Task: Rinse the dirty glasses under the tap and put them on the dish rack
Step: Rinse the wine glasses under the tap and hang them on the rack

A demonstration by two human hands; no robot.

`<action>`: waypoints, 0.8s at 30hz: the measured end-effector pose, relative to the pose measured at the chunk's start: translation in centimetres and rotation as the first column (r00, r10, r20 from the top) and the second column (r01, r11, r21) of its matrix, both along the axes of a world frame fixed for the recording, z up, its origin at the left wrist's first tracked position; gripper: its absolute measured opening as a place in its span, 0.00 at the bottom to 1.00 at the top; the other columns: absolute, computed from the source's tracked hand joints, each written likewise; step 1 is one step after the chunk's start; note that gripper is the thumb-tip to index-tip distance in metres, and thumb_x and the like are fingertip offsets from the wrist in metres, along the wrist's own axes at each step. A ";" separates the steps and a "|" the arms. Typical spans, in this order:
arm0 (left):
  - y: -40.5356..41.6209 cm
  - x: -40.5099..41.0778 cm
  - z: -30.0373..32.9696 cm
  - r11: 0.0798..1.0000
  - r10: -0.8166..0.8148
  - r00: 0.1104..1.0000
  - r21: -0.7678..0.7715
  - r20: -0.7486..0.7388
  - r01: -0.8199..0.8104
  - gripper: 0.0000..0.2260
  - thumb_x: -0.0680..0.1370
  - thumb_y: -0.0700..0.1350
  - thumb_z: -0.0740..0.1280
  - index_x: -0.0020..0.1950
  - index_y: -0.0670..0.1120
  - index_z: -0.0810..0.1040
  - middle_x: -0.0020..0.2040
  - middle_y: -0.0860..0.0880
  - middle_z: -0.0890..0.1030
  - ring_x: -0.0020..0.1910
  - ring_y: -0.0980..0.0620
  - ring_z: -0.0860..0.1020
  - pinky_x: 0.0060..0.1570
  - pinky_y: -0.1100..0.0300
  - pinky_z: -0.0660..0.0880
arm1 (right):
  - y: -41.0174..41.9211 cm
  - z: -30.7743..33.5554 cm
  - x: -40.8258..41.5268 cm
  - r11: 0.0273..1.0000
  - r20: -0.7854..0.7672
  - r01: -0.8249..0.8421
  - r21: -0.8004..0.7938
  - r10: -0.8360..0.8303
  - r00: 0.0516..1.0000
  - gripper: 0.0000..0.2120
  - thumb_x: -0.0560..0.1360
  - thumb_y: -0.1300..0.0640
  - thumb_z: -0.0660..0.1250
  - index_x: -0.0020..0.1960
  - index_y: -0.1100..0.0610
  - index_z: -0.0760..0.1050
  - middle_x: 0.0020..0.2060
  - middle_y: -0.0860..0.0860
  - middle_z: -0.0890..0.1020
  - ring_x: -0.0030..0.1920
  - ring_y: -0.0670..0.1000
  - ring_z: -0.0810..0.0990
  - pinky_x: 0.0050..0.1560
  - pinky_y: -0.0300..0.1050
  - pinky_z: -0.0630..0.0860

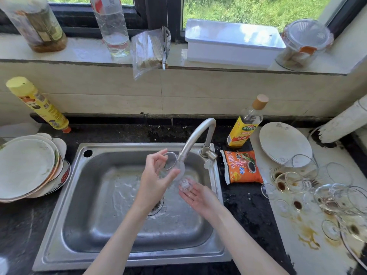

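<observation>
A clear stemmed glass (pixel 174 171) lies tilted under the tap (pixel 195 139) above the sink (pixel 127 225), its long axis running from the rim at upper left to the foot at lower right. The left hand (pixel 156 175) curls its fingers (pixel 158 155) round the bowl. The right hand (pixel 198 195) lies palm up, fingers straight, the foot resting on them. Stained glasses (pixel 317 191) lie on the worktop (pixel 294 241) to the right.

- Just one view here, a head-worn wide-angle cam looking forward and down, right over the sink (pixel 127 195).
- Faces the window (pixel 256 10) and sill, so the tap (pixel 195 138) sits dead centre.
- Pretty close in: forearms enter from the bottom edge, and the edges bend from the lens.
</observation>
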State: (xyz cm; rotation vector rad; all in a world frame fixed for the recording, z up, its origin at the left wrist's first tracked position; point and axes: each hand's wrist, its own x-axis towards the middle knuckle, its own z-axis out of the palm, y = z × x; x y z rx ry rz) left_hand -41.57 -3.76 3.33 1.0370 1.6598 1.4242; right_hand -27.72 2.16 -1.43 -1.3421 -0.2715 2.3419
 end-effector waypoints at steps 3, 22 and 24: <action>-0.3 -0.3 -0.2 0.998 -0.061 0.996 -0.027 0.058 0.063 0.28 0.66 0.45 0.73 0.61 0.57 0.65 0.64 0.55 0.72 0.65 0.61 0.70 0.64 0.67 0.66 | 0.2 -0.1 -0.2 1.000 -0.013 -0.001 -0.027 0.000 1.000 0.12 0.79 0.64 0.61 0.62 0.65 0.71 0.60 0.63 0.76 0.60 0.61 0.76 0.55 0.54 0.76; 0.9 0.7 -1.3 0.983 -0.064 0.993 -0.176 -0.102 0.046 0.26 0.66 0.41 0.77 0.60 0.55 0.72 0.54 0.63 0.77 0.53 0.67 0.75 0.53 0.74 0.68 | 4.9 -1.7 0.8 0.983 0.086 0.172 -0.069 -0.166 0.982 0.21 0.81 0.63 0.52 0.74 0.63 0.57 0.71 0.60 0.67 0.71 0.59 0.66 0.70 0.54 0.63; 1.0 0.8 -1.3 0.983 -0.073 0.991 -0.175 -0.109 0.053 0.26 0.66 0.40 0.77 0.58 0.57 0.72 0.53 0.65 0.77 0.52 0.66 0.75 0.52 0.74 0.68 | 6.1 -1.8 1.1 0.963 0.063 0.254 -0.091 -0.249 0.966 0.22 0.81 0.65 0.51 0.75 0.63 0.55 0.72 0.59 0.65 0.72 0.59 0.64 0.71 0.55 0.62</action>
